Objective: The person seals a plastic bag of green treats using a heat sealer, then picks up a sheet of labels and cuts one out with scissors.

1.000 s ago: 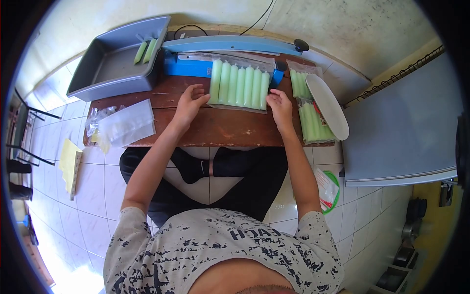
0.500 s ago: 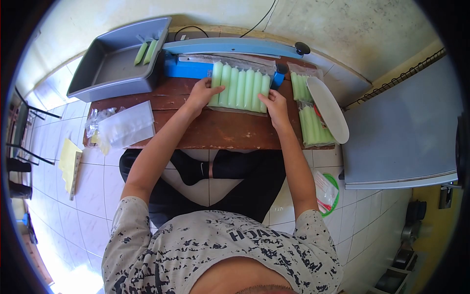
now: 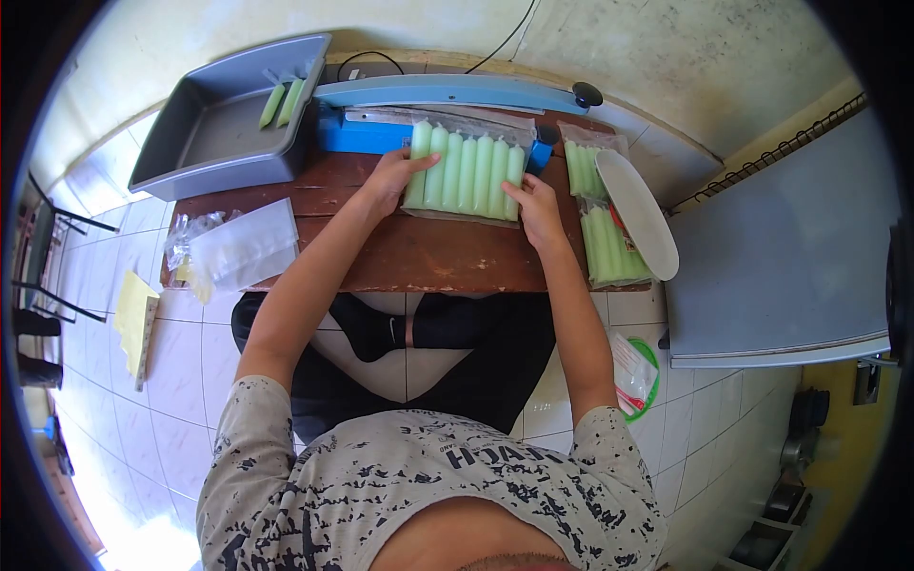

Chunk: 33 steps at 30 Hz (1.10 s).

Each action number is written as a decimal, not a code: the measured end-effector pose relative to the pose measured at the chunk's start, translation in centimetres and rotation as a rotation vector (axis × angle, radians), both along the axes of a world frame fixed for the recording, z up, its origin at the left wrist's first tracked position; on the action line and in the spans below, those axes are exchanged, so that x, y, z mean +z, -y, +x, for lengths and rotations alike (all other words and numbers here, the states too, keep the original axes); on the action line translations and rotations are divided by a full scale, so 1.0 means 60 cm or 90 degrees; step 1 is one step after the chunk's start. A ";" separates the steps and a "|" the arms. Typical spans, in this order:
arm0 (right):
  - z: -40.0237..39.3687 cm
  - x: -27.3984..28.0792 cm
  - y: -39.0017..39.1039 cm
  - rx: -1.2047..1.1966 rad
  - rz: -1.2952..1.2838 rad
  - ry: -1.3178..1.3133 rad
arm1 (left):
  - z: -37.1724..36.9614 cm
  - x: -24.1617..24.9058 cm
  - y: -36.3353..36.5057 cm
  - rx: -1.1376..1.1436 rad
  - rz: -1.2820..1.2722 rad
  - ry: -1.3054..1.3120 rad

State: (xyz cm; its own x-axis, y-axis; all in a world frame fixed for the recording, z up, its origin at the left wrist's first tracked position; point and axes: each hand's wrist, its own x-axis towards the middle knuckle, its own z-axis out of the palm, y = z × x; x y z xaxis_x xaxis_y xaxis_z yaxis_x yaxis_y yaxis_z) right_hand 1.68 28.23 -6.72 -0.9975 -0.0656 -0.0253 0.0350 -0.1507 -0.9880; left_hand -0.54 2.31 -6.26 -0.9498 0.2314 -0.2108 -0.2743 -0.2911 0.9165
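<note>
A clear plastic bag holds a row of several pale green ice pops (image 3: 464,173), side by side in their own narrow sleeves. My left hand (image 3: 390,181) grips the bag's left edge, thumb across the first tubes on top. On the other side my right hand (image 3: 533,204) pinches the lower right edge, thumb on the last tube. Directly behind the bag stands a blue impulse sealer (image 3: 367,133), its long light-blue arm (image 3: 447,90) raised over the base and ending in a black knob. The bag's upper edge overlaps the sealer's base in this view.
At the back left, a grey tub (image 3: 157,152) contains two green ice pops (image 3: 282,105). Clear plastic bags (image 3: 243,246) lie at the table's (image 3: 419,257) left front. Filled bags of ice pops (image 3: 609,243) lie at right, partly under a white oval tray (image 3: 638,209).
My left thumb has shifted up and slightly right over the first tubes. The bag and my right hand are nearly where they were.
</note>
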 end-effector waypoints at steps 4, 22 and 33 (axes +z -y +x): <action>-0.002 -0.002 -0.001 0.013 -0.039 -0.004 | -0.001 0.002 -0.004 0.011 0.042 0.024; -0.001 -0.001 0.004 0.004 -0.071 0.010 | 0.005 0.008 -0.013 0.069 0.031 0.023; -0.002 -0.003 0.006 0.010 -0.128 0.044 | 0.012 0.030 -0.015 0.083 0.033 0.021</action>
State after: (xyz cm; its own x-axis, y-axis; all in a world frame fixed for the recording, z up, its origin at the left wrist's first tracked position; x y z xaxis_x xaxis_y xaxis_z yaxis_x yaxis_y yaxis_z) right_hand 1.59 27.88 -6.89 -0.9928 -0.0915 -0.0778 0.1048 -0.3433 -0.9334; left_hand 0.20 3.24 -4.44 -0.9655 0.1174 -0.2326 -0.2600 -0.3730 0.8907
